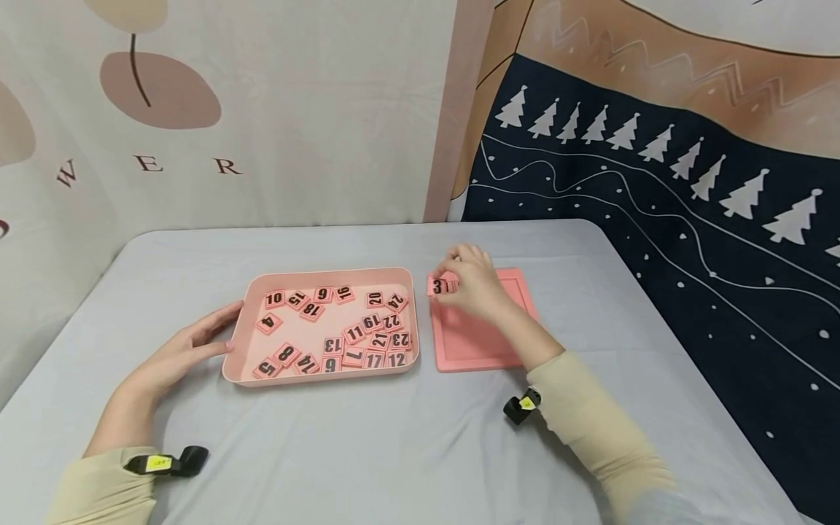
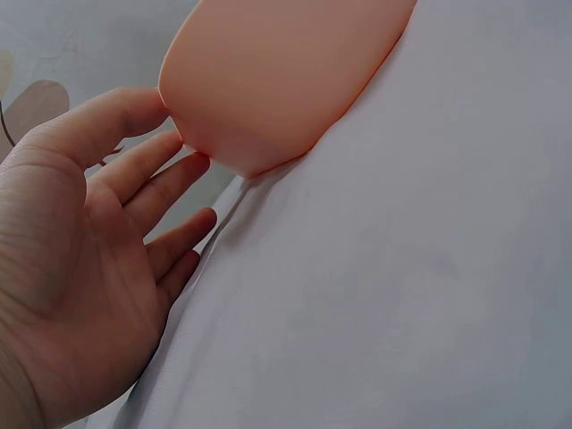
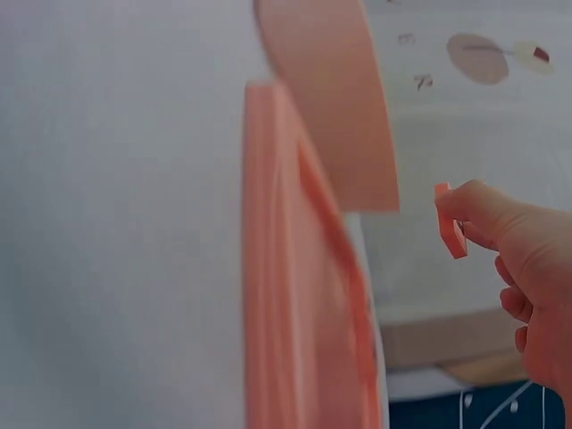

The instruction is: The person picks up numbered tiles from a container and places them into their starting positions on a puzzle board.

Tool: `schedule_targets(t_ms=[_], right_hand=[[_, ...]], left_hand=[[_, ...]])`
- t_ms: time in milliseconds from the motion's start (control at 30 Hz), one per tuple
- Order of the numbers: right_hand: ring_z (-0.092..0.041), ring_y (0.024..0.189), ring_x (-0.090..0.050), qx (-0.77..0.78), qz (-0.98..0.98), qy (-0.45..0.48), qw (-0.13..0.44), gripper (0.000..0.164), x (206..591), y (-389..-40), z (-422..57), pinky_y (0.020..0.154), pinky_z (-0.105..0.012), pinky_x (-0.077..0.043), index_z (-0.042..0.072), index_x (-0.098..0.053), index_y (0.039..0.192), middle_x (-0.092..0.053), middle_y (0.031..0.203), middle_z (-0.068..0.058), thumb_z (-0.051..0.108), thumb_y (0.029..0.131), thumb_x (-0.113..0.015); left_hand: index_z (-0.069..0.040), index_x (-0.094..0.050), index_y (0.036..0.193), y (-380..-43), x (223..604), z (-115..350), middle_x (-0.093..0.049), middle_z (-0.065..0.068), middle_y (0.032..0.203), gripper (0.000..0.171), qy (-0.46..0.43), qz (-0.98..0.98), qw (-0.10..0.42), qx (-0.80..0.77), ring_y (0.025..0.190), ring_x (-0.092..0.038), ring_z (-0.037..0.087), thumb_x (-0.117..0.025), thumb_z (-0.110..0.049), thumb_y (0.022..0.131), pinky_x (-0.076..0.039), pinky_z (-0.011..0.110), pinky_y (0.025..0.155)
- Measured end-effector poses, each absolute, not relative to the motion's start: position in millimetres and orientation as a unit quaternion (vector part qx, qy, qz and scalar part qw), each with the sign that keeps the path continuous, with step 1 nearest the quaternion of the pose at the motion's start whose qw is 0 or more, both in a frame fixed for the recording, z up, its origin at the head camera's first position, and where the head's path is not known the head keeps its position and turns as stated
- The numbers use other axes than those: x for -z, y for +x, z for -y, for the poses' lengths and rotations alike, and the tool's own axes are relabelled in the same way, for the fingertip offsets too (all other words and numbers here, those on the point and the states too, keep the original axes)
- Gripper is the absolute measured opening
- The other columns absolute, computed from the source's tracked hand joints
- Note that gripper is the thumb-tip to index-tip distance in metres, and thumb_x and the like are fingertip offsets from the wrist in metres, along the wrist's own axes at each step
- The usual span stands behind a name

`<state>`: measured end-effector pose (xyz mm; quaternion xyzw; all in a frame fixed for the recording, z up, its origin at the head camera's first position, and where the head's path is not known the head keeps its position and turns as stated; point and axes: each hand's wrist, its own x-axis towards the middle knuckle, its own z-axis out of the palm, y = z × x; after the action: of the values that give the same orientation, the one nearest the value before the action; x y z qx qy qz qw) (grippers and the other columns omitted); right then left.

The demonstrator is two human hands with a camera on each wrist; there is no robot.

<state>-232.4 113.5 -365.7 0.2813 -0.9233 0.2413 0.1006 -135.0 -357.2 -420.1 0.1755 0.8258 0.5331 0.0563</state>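
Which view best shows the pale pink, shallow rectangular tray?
The head view: the tray appears whole, its square pink numbered tiles visible. Both wrist views show only cropped parts of the tray's outside, contents hidden.

This looks like a curtained-off corner indoors, with household-style furnishings; whether it belongs to a home, a studio or an office cannot be told. In the head view, a pale printed hanging (image 1: 328,138) fills 9 to 12 o'clock, bearing rounded brown shapes (image 1: 164,91) and spaced letters (image 1: 149,163) at 10. From 1 to 4 o'clock runs a second hanging (image 1: 741,364), peach above and dark navy below, with white fir trees (image 1: 794,217) at 2. Both sit close behind a cloth-covered counter (image 1: 367,452), whose light grey cover is wrinkled, stretching from the centre down towards 6 o'clock.
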Motion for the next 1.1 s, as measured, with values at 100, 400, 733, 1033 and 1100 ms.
schedule_targets(t_ms=[100, 400, 733, 1033, 1100], right_hand=[[-0.025, 0.107, -0.040, -0.238, 0.927, 0.271, 0.104, 0.026, 372, -235, -131, 0.095, -0.043, -0.029, 0.016, -0.072, 0.094, -0.049, 0.110, -0.006, 0.024, 0.072, -0.084], [-0.027, 0.109, -0.041, -0.223, 0.943, 0.230, 0.093, 0.028, 392, -247, -165, 0.095, -0.044, -0.029, 0.015, -0.072, 0.094, -0.052, 0.115, -0.008, 0.028, 0.072, -0.084], [-0.029, 0.108, -0.041, -0.224, 0.944, 0.230, 0.076, 0.032, 405, -263, -188, 0.093, -0.044, -0.028, 0.011, -0.073, 0.098, -0.052, 0.113, -0.009, 0.026, 0.072, -0.083], [-0.029, 0.107, -0.040, -0.214, 0.944, 0.247, 0.050, 0.033, 405, -271, -190, 0.091, -0.044, -0.028, 0.011, -0.074, 0.102, -0.052, 0.112, -0.010, 0.025, 0.073, -0.083], [-0.028, 0.106, -0.041, -0.211, 0.944, 0.248, 0.048, 0.033, 405, -272, -190, 0.090, -0.044, -0.028, 0.011, -0.074, 0.103, -0.052, 0.112, -0.009, 0.025, 0.074, -0.082]], left_hand=[[-0.005, -0.031, 0.149, -135, 420, 357, -0.034, 0.001, 0.151, 0.064, 0.179, -0.825, 0.057, -0.534, 0.132, -0.029, -0.005, -0.057, 0.003, 0.092, -0.025, 0.008, 0.098], [-0.006, -0.031, 0.149, -135, 419, 356, -0.034, 0.003, 0.151, 0.064, 0.174, -0.825, 0.058, -0.534, 0.131, -0.029, -0.005, -0.058, 0.002, 0.092, -0.026, 0.008, 0.097], [-0.005, -0.031, 0.149, -134, 419, 356, -0.034, 0.003, 0.151, 0.064, 0.176, -0.823, 0.058, -0.536, 0.131, -0.030, -0.006, -0.058, 0.002, 0.092, -0.026, 0.008, 0.097], [-0.004, -0.030, 0.149, -134, 419, 356, -0.034, 0.001, 0.151, 0.064, 0.176, -0.823, 0.058, -0.537, 0.130, -0.030, -0.007, -0.057, 0.002, 0.092, -0.027, 0.008, 0.097], [-0.004, -0.030, 0.149, -134, 419, 356, -0.035, -0.001, 0.151, 0.064, 0.176, -0.823, 0.058, -0.536, 0.130, -0.030, -0.007, -0.057, 0.002, 0.092, -0.026, 0.008, 0.097]])
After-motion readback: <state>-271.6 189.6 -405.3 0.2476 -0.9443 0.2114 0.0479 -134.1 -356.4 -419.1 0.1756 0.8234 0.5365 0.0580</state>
